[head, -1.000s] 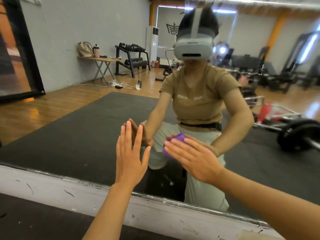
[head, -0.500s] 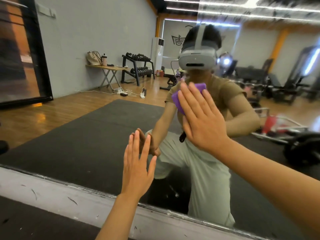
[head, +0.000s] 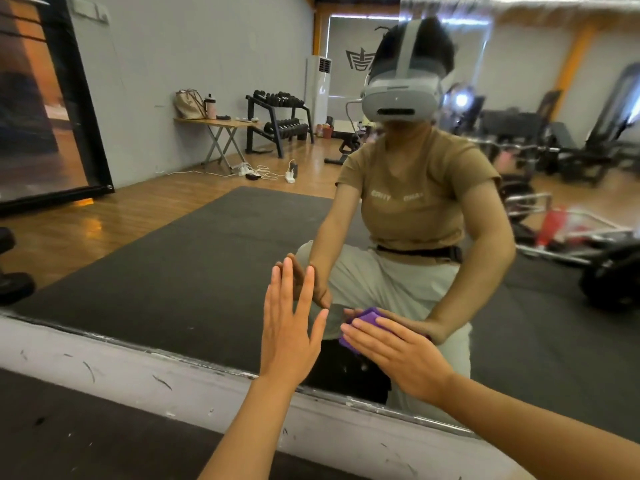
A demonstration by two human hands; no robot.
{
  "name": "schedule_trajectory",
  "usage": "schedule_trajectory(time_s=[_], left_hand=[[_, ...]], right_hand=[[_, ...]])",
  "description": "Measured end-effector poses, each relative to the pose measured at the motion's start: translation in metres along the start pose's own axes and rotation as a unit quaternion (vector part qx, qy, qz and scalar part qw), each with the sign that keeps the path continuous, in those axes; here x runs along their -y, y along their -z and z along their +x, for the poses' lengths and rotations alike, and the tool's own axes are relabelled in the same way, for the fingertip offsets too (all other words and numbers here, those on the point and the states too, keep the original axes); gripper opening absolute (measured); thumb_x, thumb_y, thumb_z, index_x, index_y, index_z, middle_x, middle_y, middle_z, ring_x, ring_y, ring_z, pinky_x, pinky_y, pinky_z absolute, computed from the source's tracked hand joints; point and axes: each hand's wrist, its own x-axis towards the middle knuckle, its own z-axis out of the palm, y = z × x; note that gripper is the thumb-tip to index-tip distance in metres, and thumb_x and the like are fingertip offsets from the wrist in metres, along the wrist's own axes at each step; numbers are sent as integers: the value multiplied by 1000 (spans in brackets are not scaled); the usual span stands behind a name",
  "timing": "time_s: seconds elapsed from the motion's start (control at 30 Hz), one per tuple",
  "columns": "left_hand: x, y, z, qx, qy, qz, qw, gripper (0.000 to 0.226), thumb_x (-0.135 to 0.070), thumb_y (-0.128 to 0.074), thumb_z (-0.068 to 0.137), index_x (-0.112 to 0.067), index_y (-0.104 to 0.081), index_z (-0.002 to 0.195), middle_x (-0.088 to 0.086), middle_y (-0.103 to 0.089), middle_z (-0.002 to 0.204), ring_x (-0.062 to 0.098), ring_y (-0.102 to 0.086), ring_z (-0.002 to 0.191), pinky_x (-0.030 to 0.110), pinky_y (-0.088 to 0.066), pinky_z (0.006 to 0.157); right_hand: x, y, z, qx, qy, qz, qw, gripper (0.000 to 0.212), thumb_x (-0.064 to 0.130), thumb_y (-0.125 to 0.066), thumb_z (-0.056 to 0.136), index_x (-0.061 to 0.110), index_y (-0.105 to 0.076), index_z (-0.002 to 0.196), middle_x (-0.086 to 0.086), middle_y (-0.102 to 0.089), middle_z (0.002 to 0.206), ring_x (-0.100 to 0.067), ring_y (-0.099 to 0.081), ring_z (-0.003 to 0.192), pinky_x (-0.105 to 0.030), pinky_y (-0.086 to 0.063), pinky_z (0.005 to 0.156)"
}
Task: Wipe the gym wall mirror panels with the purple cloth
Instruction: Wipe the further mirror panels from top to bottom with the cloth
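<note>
— Where was the purple cloth?
— Low on the mirror panel, pressed flat under the right hand.
— The left hand?
— Flat on the glass, fingers straight, holding nothing.

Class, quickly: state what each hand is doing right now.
Left hand: open, flat on the mirror, holding nothing.
Right hand: open, fingers straight, pressing the purple cloth to the mirror.

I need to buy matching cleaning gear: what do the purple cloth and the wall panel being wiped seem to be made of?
Purple cloth: soft, matte fabric, possibly microfibre; it bunches and folds under the right hand. Mirror panel: glossy mirrored glass, judging by its sharp reflection of the gym and the left hand pressed flat on it.
</note>
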Motion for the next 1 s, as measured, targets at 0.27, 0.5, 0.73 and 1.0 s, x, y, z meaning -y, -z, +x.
schedule_trajectory(time_s=[0.27, 0.5, 0.73, 1.0], left_hand=[[6, -4, -11, 27, -4, -1, 1000, 73, -48, -39, 101, -19, -12, 162, 4, 15, 169, 25, 9, 156, 51, -16, 119], [8, -5, -11, 22, -7, -18, 1000, 71, -47, -41, 101, -21, -12, 161, 0, 18, 168, 23, 9, 156, 49, -18, 121], [6, -10, -21, 33, 24, -27, 999, 76, -47, -40, 101, -29, 4, 161, -2, 22, 167, 21, 13, 155, 44, -9, 122], [8, -13, -28, 63, 45, -43, 996, 87, -41, -54, 101, -31, 9, 160, -3, 25, 166, 21, 18, 154, 44, -2, 121]], right_hand=[[-87, 50, 59, -185, -320, 61, 927, 60, 15, -50, 104, 0, -24, 157, -15, -17, 165, -28, -14, 154, -46, -10, 126], [-16, 11, 38, -158, -266, 64, 949, 67, 15, -51, 102, 4, -18, 160, -11, -9, 169, -27, -9, 156, -47, -8, 127], [96, -39, -9, 0, -106, 79, 991, 88, 21, -48, 92, 6, 6, 161, -11, 14, 169, -27, 9, 156, -43, 10, 126], [121, -50, -26, 103, -8, 51, 993, 109, 37, -63, 91, 4, 17, 157, -13, 23, 165, -31, 20, 153, -46, 19, 123]])
